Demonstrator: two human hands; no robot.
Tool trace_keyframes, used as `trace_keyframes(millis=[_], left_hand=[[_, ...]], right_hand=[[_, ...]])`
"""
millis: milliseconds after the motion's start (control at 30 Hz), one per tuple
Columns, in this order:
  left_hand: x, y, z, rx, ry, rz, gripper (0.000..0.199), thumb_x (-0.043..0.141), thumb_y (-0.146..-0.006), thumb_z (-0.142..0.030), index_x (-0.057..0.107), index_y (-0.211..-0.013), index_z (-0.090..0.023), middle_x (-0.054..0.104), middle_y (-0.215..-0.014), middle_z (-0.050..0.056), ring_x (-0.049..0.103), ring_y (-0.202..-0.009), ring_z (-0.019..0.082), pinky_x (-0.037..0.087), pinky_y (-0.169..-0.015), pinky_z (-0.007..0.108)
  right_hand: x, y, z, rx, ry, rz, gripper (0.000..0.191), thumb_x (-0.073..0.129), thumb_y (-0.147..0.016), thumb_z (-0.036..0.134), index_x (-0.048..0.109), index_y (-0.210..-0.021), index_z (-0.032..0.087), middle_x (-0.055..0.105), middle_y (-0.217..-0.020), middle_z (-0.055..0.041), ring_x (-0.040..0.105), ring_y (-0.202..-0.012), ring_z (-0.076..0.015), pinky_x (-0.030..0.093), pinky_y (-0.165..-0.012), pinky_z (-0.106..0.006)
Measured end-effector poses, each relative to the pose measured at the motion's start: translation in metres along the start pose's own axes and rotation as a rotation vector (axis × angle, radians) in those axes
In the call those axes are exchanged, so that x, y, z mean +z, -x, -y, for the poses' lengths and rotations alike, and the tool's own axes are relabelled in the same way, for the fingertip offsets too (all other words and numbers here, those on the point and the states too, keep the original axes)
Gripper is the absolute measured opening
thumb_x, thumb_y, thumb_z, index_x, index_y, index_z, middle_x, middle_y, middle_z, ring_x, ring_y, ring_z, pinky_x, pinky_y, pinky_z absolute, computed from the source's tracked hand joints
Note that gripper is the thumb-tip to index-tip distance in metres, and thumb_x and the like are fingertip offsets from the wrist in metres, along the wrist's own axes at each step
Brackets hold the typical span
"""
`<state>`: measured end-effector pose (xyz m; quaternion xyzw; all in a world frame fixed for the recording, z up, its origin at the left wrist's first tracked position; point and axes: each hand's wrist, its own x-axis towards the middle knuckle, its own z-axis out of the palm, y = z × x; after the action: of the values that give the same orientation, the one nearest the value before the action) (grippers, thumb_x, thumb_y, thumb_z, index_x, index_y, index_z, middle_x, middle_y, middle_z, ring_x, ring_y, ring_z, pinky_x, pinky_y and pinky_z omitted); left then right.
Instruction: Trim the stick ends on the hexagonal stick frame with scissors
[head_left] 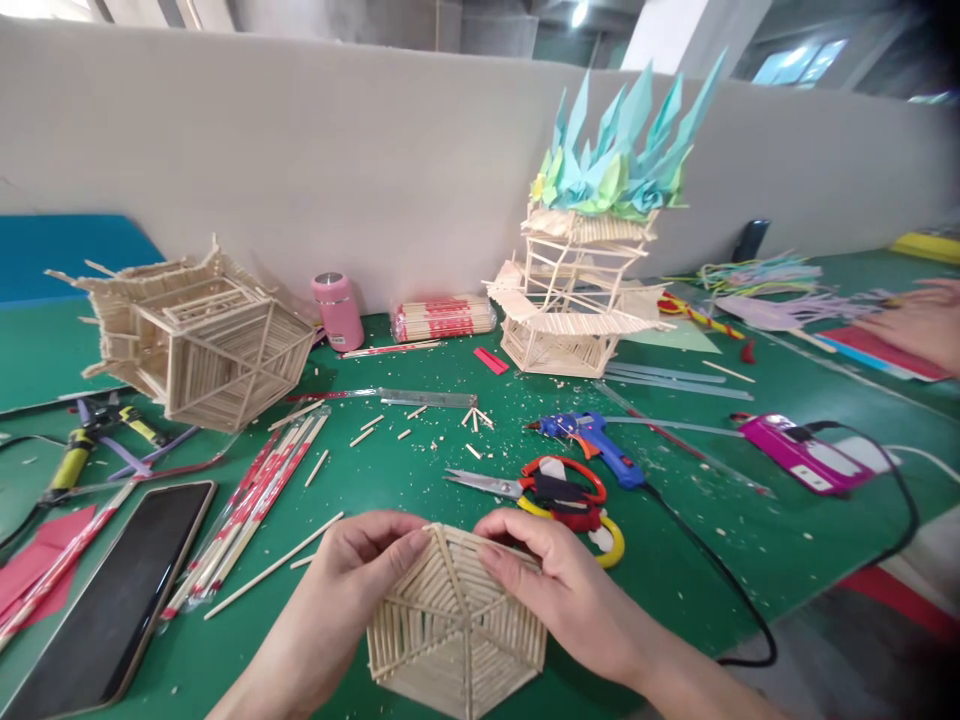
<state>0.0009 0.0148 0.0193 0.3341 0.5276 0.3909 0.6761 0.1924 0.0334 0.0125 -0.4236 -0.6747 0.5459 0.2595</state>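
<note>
Left hand [352, 575]: thumb and fingers pinch the stick panel [466, 625] at its top left.
Right hand [559, 585]: pinches its top edge, toward the right.
Stick panel: between both hands, leaning toward the person; no clear long side.
Nearer hand: neither, both touch it.

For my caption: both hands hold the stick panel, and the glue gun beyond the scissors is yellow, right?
No: the glue gun is blue, as the head view shows; the left hand and right hand do hold the stick panel.
</note>
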Motion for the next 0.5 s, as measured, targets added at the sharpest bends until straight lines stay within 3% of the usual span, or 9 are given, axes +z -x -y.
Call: trace_keyframes(millis=[500], left_hand=[[-0.0028,-0.0050,-0.0013,-0.040,0.088,0.054,0.024,0.068,-0.075,-0.036,0.075,-0.085,-0.015,0.072,-0.067,0.004,0.058,-0.062,0.013,0.041,-0.060,0.022]], right_hand=[[-0.0015,-0.0050,-0.0006,0.048,-0.102,0.014,0.024,0.048,-0.088,0.040,0.056,-0.081,0.018,0.052,-0.073,0.0012,0.046,-0.069,-0.0137,0.037,-0.060,-0.026]])
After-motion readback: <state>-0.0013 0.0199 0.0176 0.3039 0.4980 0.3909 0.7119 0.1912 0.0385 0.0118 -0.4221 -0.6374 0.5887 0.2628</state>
